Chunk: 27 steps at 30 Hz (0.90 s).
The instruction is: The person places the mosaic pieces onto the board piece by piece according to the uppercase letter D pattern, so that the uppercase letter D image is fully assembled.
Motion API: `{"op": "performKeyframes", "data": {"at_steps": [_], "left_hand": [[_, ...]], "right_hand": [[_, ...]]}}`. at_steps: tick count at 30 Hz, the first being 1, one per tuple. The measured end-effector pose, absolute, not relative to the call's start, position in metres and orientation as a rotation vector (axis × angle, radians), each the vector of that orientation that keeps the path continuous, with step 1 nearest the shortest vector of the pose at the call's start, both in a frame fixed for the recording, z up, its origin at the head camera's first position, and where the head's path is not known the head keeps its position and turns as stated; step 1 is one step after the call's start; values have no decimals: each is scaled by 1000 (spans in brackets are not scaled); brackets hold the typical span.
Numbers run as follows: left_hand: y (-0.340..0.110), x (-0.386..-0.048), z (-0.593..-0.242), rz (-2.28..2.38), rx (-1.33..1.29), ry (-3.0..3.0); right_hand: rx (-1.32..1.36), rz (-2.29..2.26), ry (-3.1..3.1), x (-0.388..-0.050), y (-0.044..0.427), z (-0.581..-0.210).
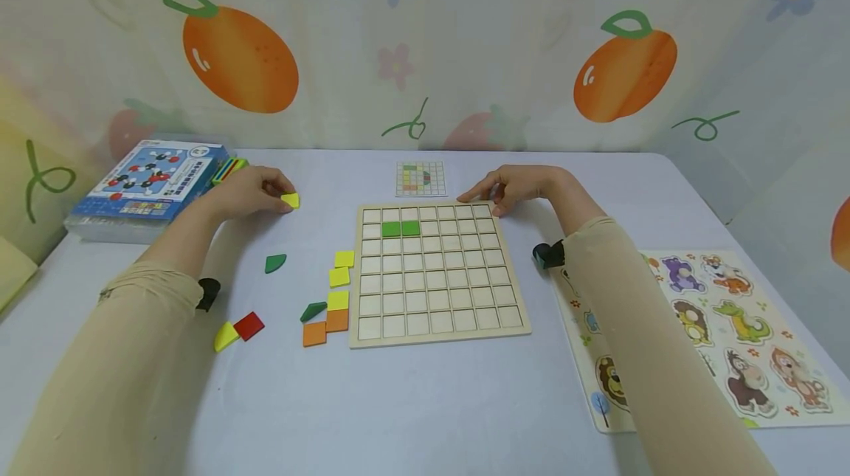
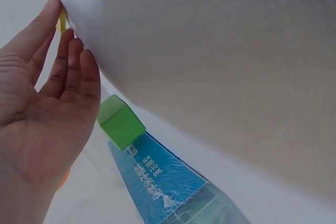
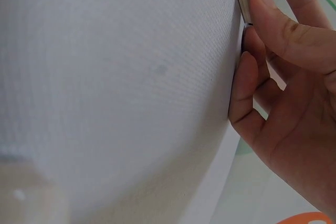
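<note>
My left hand (image 1: 249,190) pinches a yellow tile (image 1: 291,200) between thumb and fingertips, left of the board; in the left wrist view the tile (image 2: 62,22) shows edge-on. At the far right corner of a wooden grid board (image 1: 441,342), my right hand (image 1: 521,184) grips the frame, its thumb on the right edge and a finger along the far edge. Two green square tiles (image 1: 401,229) fill adjoining cells near the board's upper left. Just behind the board lies a small printed grid card (image 1: 421,178). In the right wrist view the thumb (image 3: 283,30) presses the board's edge.
Left of the board lie yellow squares (image 1: 339,277), orange squares (image 1: 315,333), green pieces (image 1: 275,263), a red square (image 1: 249,326) and a yellow curved piece (image 1: 226,336). A blue box (image 1: 156,173) stands at the back left. An animal puzzle board (image 1: 720,339) lies under the right forearm.
</note>
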<state>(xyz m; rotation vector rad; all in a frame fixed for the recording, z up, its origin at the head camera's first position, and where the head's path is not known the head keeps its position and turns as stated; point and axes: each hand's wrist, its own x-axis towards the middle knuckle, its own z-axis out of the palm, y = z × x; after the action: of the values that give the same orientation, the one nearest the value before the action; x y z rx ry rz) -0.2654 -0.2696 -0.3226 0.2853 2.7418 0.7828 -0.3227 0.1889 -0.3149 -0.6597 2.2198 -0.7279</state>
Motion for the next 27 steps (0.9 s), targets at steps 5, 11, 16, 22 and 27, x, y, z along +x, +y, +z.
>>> {"op": "performKeyframes", "data": {"at_steps": [5,11,16,22,27], "left_hand": [[-266,-269,-321,779,259,2778],[-247,-271,-312,759,297,2816],[-215,-272,-306,779,363,2820],[-171,-271,-302,834,527,2768],[-138,-268,-302,873,609,2711]], "right_hand": [[-661,-716,2228,-323,189,-315],[-649,-726,2228,-323,190,-315],[-652,-737,2223,-324,190,-316],[-657,-739,2219,-323,190,-315],[-665,-745,2210,-322,190,-314]]}}
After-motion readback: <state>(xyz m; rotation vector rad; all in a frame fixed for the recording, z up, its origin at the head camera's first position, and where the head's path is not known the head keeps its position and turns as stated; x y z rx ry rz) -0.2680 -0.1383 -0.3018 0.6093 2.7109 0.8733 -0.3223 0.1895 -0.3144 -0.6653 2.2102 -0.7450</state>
